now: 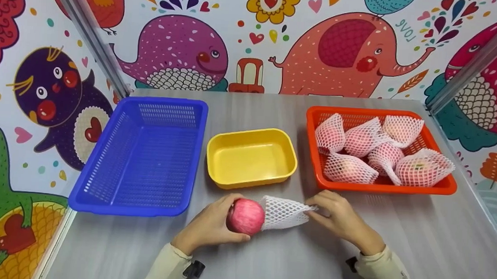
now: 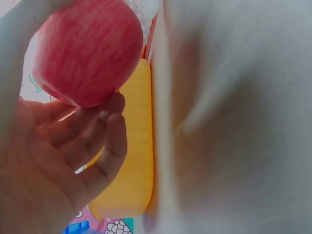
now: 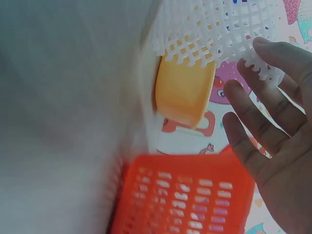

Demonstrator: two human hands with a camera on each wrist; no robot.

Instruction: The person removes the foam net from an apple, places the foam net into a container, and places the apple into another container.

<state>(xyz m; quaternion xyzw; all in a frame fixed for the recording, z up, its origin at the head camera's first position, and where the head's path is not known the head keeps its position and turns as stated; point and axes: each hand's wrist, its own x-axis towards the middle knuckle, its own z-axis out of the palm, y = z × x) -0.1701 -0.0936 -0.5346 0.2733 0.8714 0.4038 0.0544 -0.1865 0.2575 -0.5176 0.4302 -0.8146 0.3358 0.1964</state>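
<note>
A pinkish-red apple (image 1: 246,217) is gripped between the thumb and fingers of my left hand (image 1: 211,222), above the near part of the table. Bare red skin fills much of the left wrist view, where the apple (image 2: 90,51) rests against the curled fingers. Just right of it hangs a white foam net sleeve (image 1: 285,213), its wide end against or very close to the apple. My right hand (image 1: 338,216) pinches the sleeve's narrow end between thumb and index finger. In the right wrist view the net (image 3: 219,29) looks hollow, and the other fingers are spread.
A yellow tub (image 1: 250,185) with nothing in it stands just beyond the hands. To the left is a blue basket (image 1: 156,164), also holding nothing. The red basket (image 1: 383,188) at right holds several net-wrapped apples (image 1: 350,169). Cartoon-printed walls (image 1: 254,40) border the grey table (image 1: 266,265).
</note>
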